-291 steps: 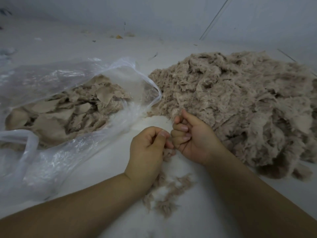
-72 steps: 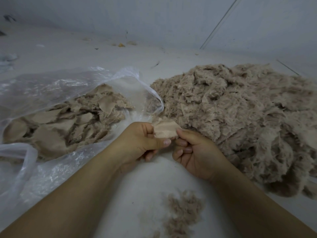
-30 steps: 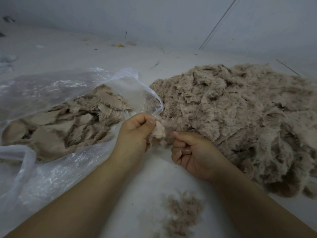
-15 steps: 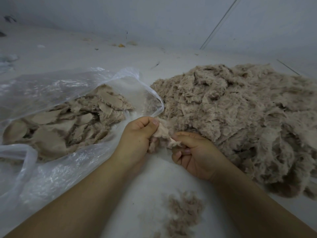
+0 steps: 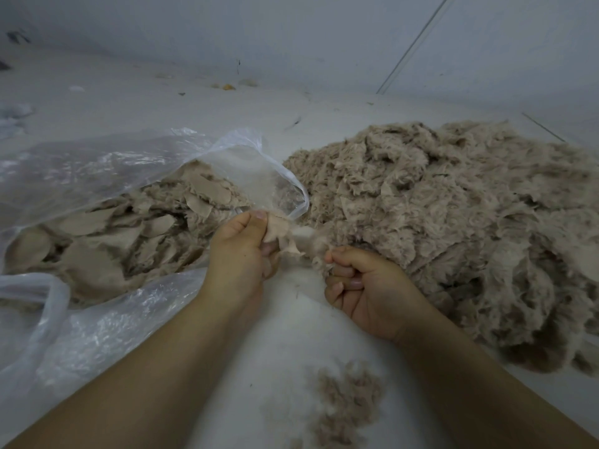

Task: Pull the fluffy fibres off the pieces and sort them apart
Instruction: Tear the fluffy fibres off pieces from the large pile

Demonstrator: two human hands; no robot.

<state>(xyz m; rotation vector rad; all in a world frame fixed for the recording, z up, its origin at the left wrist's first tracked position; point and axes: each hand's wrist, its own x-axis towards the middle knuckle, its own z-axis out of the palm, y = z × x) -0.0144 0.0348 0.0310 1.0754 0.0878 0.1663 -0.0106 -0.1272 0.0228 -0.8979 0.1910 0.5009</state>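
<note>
since half a second ago the right hand (image 5: 363, 286) has drawn back from the left hand (image 5: 240, 251), fist closed on a tuft of fluff (image 5: 319, 254) stretched off the piece (image 5: 278, 233) the left hand pinches, so this piece is stripping. one bag (image 5: 97, 176) of bare pieces, one big heap (image 5: 453, 222) unstripped, one small fluff pile (image 5: 350, 403) on the floor.

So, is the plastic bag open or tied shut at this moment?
Open. The plastic bag has its mouth gaping toward the hands, and the flat stripped pieces inside lie exposed at the opening.
</note>
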